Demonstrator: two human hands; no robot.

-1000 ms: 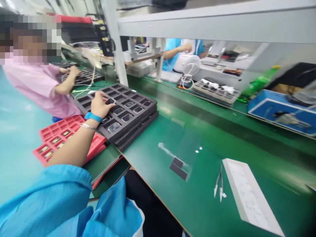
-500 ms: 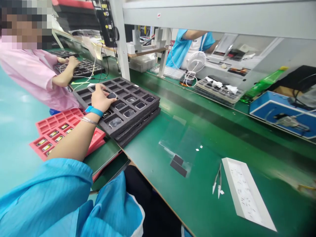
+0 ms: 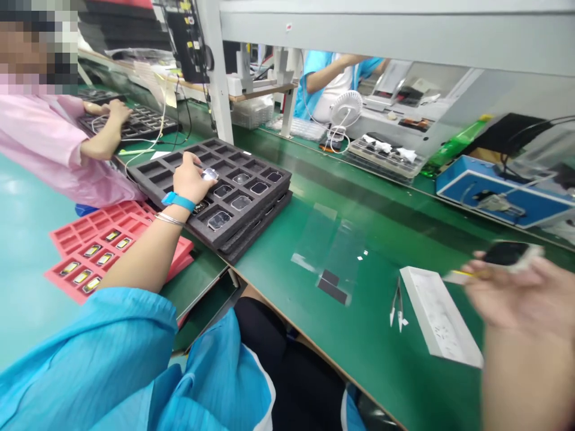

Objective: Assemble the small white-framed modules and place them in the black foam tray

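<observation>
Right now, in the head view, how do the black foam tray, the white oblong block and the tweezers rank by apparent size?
Largest to smallest:
1. Black foam tray
2. White oblong block
3. Tweezers

The block's nearness to the camera may inflate it.

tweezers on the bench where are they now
In the head view, the tweezers lie on the green bench at lower right, just left of the white tray.

Free room for the right hand over the green bench, white board and tweezers in the way
</observation>
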